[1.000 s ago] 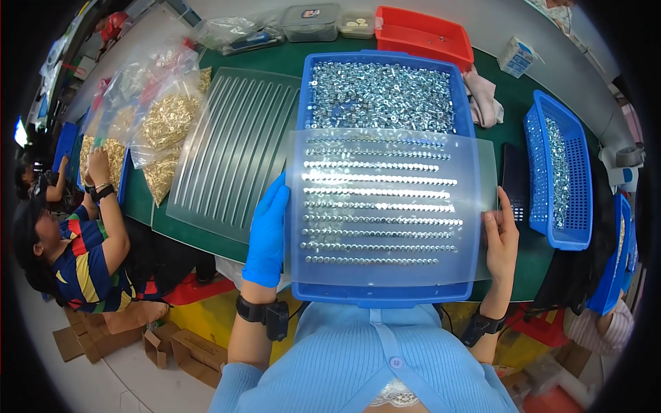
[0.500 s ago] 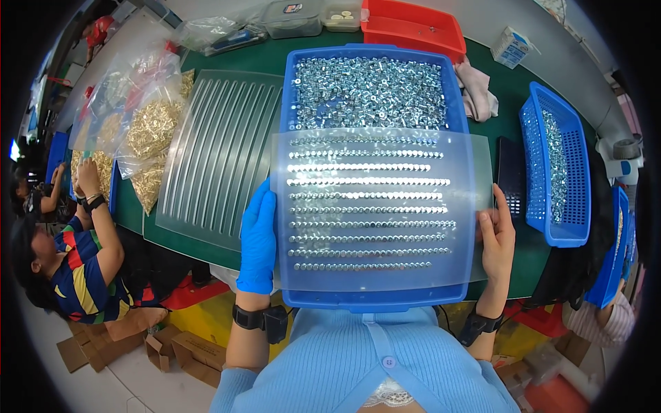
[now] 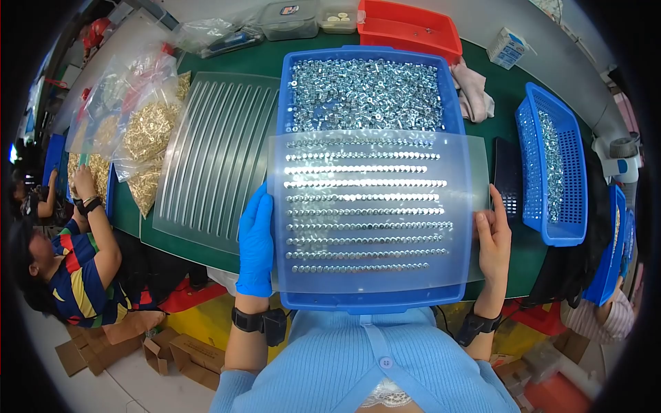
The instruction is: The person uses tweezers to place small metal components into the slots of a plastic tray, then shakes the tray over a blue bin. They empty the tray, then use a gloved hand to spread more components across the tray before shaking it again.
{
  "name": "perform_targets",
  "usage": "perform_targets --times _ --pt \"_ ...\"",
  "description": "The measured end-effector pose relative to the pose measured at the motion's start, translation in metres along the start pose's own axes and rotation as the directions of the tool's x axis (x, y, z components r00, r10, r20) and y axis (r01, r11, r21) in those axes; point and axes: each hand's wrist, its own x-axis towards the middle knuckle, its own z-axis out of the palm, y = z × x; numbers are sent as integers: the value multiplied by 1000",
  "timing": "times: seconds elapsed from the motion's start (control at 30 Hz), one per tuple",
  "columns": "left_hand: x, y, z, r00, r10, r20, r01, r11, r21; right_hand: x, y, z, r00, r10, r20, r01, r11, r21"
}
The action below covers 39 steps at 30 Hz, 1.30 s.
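Observation:
Between my two hands is a translucent plastic sheet, held by its left and right edges over a blue tray. Several straight rows of small shiny metal nuts sit on the sheet. My left hand, in a blue glove, is closed on the left edge, its thumb side partly hidden. My bare right hand grips the right edge, thumb on top. Beyond the sheet, the tray's far half is filled with loose nuts of the same look.
A second grooved sheet lies on the green table at left, near bags of brass-coloured parts. A blue basket holding metal parts stands at right, a red tray at the back. A co-worker sits at left.
The sheet and both my hands stay in nearly the same place over the tray. The whole view has shifted slightly. At left, the co-worker's hand has moved a little.

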Motion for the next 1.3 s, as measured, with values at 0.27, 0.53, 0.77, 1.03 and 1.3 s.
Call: perform_targets --times 0.27,0.53,0.77,1.03,1.3 --pt "0 0 1 1000 -26 -17 26 999 -22 0 0 3 999 -31 -37 31 999 -9" --pt "2 1 3 999 -27 -38 28 999 17 1 3 2 1000 -11 -12 12 997 71" --pt "5 -2 1 998 -51 -37 52 999 17 2 5 3 1000 -3 -14 5 996 92" --pt "6 -7 -3 999 -39 -24 38 999 -22 2 -2 0 998 -62 -16 60 989 -133" --pt "4 -10 -8 1000 2 2 -2 998 -66 -2 -8 4 983 -176 -51 148 927 -344"
